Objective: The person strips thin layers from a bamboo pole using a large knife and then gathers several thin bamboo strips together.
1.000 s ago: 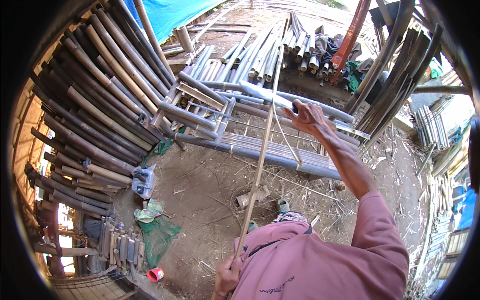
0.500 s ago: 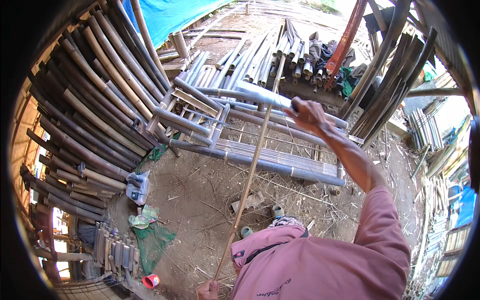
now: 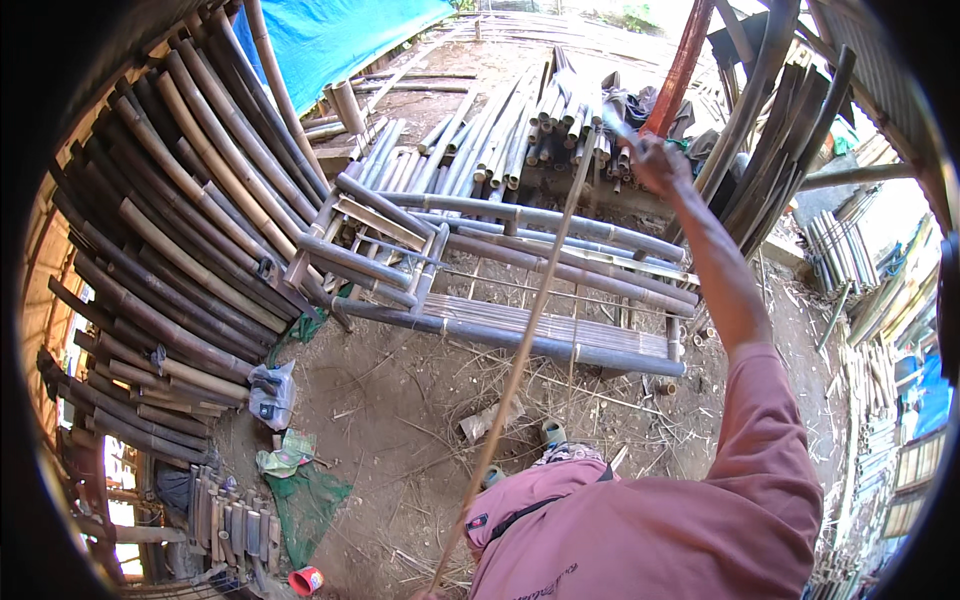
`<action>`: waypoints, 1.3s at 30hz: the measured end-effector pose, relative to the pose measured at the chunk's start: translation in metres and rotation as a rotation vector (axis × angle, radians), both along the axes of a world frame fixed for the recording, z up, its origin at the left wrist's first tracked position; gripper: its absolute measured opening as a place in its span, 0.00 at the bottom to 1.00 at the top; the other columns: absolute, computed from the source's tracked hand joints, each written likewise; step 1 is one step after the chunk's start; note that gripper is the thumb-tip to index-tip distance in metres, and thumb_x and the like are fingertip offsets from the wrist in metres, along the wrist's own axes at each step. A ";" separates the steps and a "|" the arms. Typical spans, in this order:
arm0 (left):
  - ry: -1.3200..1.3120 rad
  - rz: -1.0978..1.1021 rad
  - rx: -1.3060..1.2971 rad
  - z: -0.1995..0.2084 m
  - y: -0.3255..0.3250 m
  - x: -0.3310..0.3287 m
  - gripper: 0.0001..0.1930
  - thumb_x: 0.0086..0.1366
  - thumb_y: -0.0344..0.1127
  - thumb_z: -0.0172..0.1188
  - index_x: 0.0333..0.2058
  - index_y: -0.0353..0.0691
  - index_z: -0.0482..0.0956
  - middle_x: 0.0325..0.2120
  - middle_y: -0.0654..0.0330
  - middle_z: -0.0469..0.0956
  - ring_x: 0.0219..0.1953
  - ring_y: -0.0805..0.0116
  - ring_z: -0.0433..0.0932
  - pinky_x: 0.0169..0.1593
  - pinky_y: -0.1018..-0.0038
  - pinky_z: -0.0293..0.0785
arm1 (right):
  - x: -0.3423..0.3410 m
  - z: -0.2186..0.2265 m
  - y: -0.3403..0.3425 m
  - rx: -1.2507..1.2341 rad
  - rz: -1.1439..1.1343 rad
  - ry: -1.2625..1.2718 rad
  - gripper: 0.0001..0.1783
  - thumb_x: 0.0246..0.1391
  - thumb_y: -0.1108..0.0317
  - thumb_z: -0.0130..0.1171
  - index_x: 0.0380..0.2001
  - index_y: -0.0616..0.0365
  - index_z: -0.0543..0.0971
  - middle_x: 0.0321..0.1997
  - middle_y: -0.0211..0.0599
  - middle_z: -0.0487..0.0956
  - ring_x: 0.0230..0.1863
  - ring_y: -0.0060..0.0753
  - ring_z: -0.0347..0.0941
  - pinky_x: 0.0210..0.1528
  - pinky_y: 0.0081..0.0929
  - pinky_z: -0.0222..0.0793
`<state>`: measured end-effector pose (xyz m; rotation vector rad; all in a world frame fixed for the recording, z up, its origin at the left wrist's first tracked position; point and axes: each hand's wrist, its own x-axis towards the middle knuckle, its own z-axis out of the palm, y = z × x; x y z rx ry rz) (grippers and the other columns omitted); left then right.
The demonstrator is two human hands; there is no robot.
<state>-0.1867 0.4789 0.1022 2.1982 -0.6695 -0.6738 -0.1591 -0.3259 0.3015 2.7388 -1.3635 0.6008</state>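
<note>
My right hand (image 3: 660, 165) is stretched far forward, closed around the handle of a large knife (image 3: 617, 124) whose pale blade is smeared by motion. The blade is beside the upper end of a long, thin bamboo strip (image 3: 516, 370). That strip slants from the lower edge up over a bamboo bench (image 3: 600, 348). My left hand (image 3: 430, 595) grips its lower end; only a sliver of this hand shows at the picture's bottom edge. The bench has a slatted seat and dark pole rails, and stands on the ground ahead of me.
Dark bamboo poles (image 3: 150, 215) are stacked along the left wall. Cut poles (image 3: 470, 140) lie beyond the bench, near a blue tarp (image 3: 340, 40). Upright poles (image 3: 780, 150) lean at the right. A plastic bag (image 3: 270, 395), green netting (image 3: 305, 510) and a red cup (image 3: 306, 581) lie left.
My right hand has moved forward and a little right with the knife, along the strip toward its far end. My left hand has dropped almost out of the picture.
</note>
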 end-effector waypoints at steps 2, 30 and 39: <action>0.047 0.051 -0.025 0.016 -0.003 -0.003 0.16 0.67 0.36 0.52 0.49 0.33 0.77 0.38 0.43 0.79 0.40 0.44 0.77 0.45 0.55 0.72 | -0.005 0.022 -0.012 0.105 -0.081 -0.117 0.42 0.57 0.28 0.36 0.36 0.59 0.79 0.22 0.48 0.80 0.28 0.39 0.81 0.33 0.49 0.75; 0.668 0.133 -0.603 0.103 -0.291 0.092 0.22 0.73 0.37 0.45 0.63 0.39 0.62 0.15 0.70 0.62 0.14 0.84 0.58 0.16 0.84 0.57 | 0.036 -0.119 0.263 0.093 0.878 -0.121 0.36 0.55 0.26 0.39 0.27 0.51 0.69 0.16 0.29 0.71 0.15 0.27 0.65 0.14 0.32 0.59; 0.698 0.114 -0.576 0.095 -0.278 0.078 0.24 0.73 0.38 0.44 0.64 0.37 0.59 0.14 0.69 0.62 0.12 0.84 0.57 0.15 0.85 0.57 | 0.030 -0.105 0.239 0.127 0.748 0.064 0.29 0.58 0.35 0.47 0.29 0.53 0.71 0.17 0.34 0.72 0.14 0.28 0.67 0.12 0.30 0.61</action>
